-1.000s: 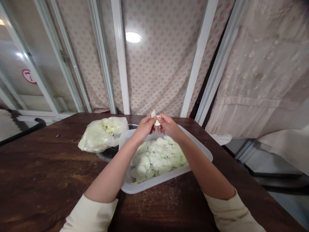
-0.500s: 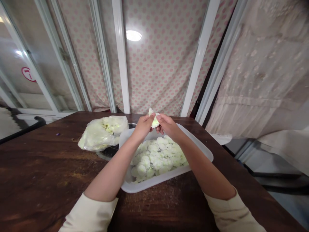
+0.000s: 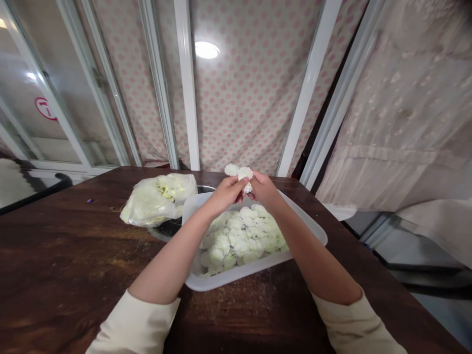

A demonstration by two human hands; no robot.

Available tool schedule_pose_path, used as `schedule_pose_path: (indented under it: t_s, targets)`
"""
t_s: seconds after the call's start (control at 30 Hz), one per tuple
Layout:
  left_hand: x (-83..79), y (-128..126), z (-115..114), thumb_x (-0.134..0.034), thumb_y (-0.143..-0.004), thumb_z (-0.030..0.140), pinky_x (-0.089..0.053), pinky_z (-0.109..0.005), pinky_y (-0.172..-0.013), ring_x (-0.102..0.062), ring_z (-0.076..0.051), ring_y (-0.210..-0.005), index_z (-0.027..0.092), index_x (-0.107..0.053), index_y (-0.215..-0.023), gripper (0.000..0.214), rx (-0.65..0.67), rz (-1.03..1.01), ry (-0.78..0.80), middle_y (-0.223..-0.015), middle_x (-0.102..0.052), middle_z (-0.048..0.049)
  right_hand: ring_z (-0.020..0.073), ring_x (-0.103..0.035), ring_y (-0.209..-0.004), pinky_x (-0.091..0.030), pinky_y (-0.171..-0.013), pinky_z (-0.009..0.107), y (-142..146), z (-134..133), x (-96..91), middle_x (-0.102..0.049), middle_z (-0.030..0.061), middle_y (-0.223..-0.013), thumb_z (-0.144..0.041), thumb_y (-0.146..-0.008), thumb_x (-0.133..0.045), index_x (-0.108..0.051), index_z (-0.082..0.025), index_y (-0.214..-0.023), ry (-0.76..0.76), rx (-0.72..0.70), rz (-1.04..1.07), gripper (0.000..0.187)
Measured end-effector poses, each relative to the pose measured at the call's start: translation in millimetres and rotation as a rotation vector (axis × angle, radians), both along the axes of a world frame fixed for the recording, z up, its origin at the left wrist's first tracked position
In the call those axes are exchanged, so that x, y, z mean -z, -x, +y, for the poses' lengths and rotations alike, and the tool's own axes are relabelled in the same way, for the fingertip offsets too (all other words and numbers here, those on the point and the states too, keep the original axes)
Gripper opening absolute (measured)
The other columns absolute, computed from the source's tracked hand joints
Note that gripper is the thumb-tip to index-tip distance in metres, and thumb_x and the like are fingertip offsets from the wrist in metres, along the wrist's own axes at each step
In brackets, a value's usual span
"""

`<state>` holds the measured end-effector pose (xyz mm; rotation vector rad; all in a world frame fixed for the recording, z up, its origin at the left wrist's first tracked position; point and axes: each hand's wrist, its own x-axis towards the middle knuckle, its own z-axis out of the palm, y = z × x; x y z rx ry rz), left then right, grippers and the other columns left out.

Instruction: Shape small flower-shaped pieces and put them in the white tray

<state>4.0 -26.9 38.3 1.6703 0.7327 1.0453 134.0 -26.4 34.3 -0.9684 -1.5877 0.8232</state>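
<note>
Above the far side of a white plastic tub (image 3: 309, 227), my two hands meet around a small white flower-like piece (image 3: 245, 173) with scalloped edges. My left hand (image 3: 229, 191) pinches it from the left, thumb on top. From the right, my right hand (image 3: 264, 189) has its fingers closed on the same piece. The fingertips underneath are partly hidden. Below, the tub holds a heap of similar white to pale-green ruffled pieces (image 3: 241, 236); whether they are fabric or plant I cannot tell.
Left of the tub, a clear plastic bag (image 3: 147, 201) with yellowish-green pieces lies partly on a dark round tray (image 3: 165, 230). All stand on a dark wooden table (image 3: 92, 275). Glass panels and a pink-dotted curtain (image 3: 250, 98) rise behind it.
The held piece has turned and spread, showing more white scalloped lobes to the upper left and between the thumbs. Both hands have shifted slightly right.
</note>
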Motion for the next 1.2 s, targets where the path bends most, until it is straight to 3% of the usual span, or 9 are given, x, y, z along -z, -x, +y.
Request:
schedule_pose_path:
  t_s: [0.2,0.43,0.7,0.93,1.2]
  targets:
    - [1.4,0.4,3.2,-0.049,-0.081,0.039,-0.027,-0.018,-0.041,-0.041,-0.006,-0.040,0.015,-0.046,-0.060,0.031,-0.053,-0.058,0.056,-0.045,-0.048,0.0019,0.0059,-0.040,-0.038,-0.030,-0.038,0.019,1.6,-1.7,1.0,-0.049,-0.0032,-0.049,-0.049,-0.085,-0.043,-0.047,-0.017,-0.071,-0.009,0.014,0.004,0.035]
    - [2.8,1.8,6.6,-0.043,-0.084,0.042,-0.028,-0.017,-0.040,-0.038,-0.005,-0.038,0.015,-0.047,-0.060,0.037,-0.105,-0.097,0.061,-0.044,-0.050,0.0004,0.0068,-0.044,-0.040,-0.031,-0.038,0.017,4.8,-2.4,2.5,-0.047,-0.0057,-0.048,-0.049,-0.082,-0.050,-0.049,-0.018,-0.080,0.010,-0.144,-0.040,0.032]
    - [3.5,0.2,2.9,-0.050,-0.080,0.052,-0.027,-0.017,-0.041,-0.040,-0.004,-0.043,0.015,-0.050,-0.069,0.038,0.065,-0.092,0.001,-0.055,-0.053,0.0010,0.0071,-0.040,-0.038,-0.029,-0.038,0.020,1.2,-0.8,-2.0,-0.049,-0.0028,-0.047,-0.051,-0.080,-0.049,-0.051,-0.016,-0.072,0.070,0.039,0.039,0.036]
    - [2.9,1.1,3.0,-0.054,-0.078,0.049,-0.027,-0.017,-0.041,-0.038,-0.005,-0.040,0.017,-0.045,-0.066,0.036,-0.010,-0.064,0.084,-0.046,-0.042,0.0048,0.0075,-0.039,-0.045,-0.032,-0.043,0.021,-0.6,1.8,-1.6,-0.043,-0.0045,-0.052,-0.056,-0.073,-0.057,-0.047,-0.019,-0.064,-0.106,0.137,0.011,0.039]
    - [-0.2,2.0,0.2,-0.049,-0.081,0.047,-0.023,-0.019,-0.041,-0.033,-0.003,-0.039,0.014,-0.053,-0.067,0.037,0.071,-0.084,0.006,-0.053,-0.047,0.0021,0.0092,-0.037,-0.045,-0.029,-0.045,0.023,-2.3,2.1,1.4,-0.040,-0.0033,-0.048,-0.062,-0.077,-0.046,-0.047,-0.018,-0.061,-0.101,0.155,-0.090,0.046]
